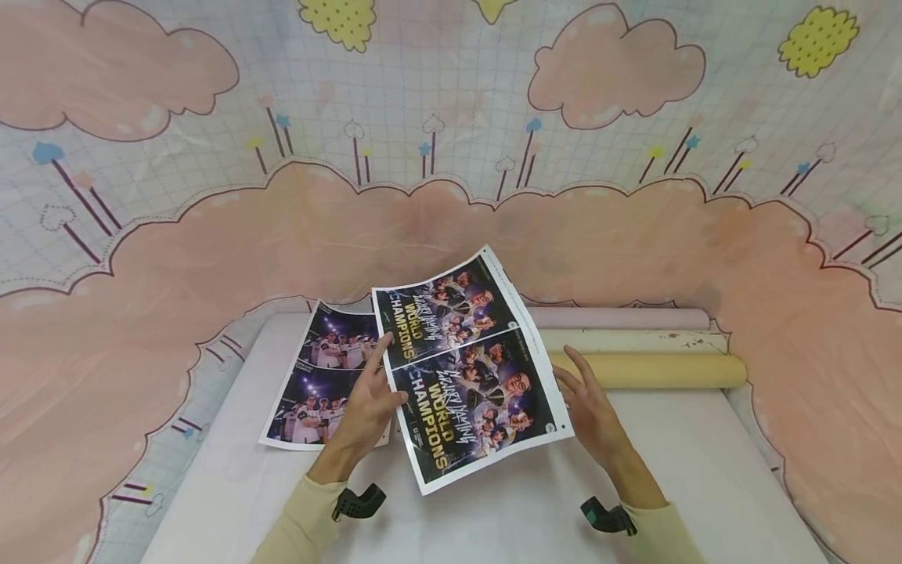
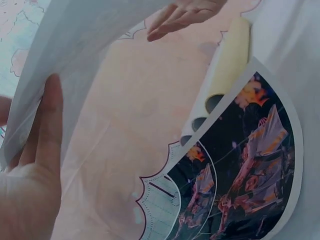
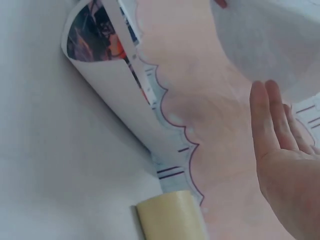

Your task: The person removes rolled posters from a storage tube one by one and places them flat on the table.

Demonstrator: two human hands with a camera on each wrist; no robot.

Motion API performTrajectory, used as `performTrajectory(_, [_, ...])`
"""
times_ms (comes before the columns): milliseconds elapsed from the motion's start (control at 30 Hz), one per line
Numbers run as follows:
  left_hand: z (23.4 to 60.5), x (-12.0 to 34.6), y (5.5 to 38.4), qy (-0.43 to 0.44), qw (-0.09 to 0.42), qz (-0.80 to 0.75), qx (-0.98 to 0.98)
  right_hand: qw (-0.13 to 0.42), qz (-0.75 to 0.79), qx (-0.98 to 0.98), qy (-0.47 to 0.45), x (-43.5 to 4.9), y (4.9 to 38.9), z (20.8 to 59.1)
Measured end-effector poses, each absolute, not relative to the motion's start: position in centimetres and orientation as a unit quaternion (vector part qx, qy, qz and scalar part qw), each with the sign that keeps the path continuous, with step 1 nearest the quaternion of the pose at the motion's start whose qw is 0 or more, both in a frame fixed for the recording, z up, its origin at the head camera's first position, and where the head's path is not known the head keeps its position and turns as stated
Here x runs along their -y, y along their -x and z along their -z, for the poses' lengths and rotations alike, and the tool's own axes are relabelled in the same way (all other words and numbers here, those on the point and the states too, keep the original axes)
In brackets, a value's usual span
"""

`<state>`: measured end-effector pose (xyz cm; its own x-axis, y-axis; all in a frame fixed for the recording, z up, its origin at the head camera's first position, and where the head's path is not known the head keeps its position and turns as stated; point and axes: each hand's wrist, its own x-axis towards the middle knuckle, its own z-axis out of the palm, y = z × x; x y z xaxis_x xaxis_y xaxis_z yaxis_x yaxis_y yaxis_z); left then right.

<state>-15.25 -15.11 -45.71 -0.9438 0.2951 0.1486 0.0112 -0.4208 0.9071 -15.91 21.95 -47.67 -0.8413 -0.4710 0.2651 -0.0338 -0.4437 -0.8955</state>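
Note:
A printed poster sheet (image 1: 465, 376) is held tilted above the white table in the head view, its face showing "World Champions" lettering and a group of people, printed twice. My left hand (image 1: 362, 411) pinches its left edge, thumb in front and fingers (image 2: 49, 120) behind. Beside the right edge is my right hand (image 1: 592, 411), its fingers nearly straight; in the right wrist view the fingertips (image 3: 259, 92) reach the sheet's pale back (image 3: 275, 47). Whether they press on it, I cannot tell. Another printed sheet (image 1: 320, 392) lies on the table at left, partly covered by my left hand.
Yellow (image 1: 655, 371), white patterned (image 1: 634, 341) and pink (image 1: 620, 318) rolls lie along the table's back right. A curled printed sheet (image 2: 255, 165) shows in both wrist views. Patterned fabric (image 1: 451, 227) hangs behind the white table (image 1: 676, 470).

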Motion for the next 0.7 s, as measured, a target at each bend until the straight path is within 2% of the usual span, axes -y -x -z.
performTrajectory(233, [45.1,14.6,15.4,-0.135,0.011,-0.861,-0.49,0.085,0.821,-0.523,0.214,-20.5,15.1,48.6])
performTrajectory(500, [44.9,12.2,14.4,-0.115,-0.058,-0.872,-0.472,0.115,0.811,-0.544,0.181,-16.3,13.8,49.1])
performTrajectory(700, [45.8,9.7,13.5,-0.125,-0.1,-0.838,-0.522,0.027,0.847,-0.523,0.085,-13.9,13.4,48.3])
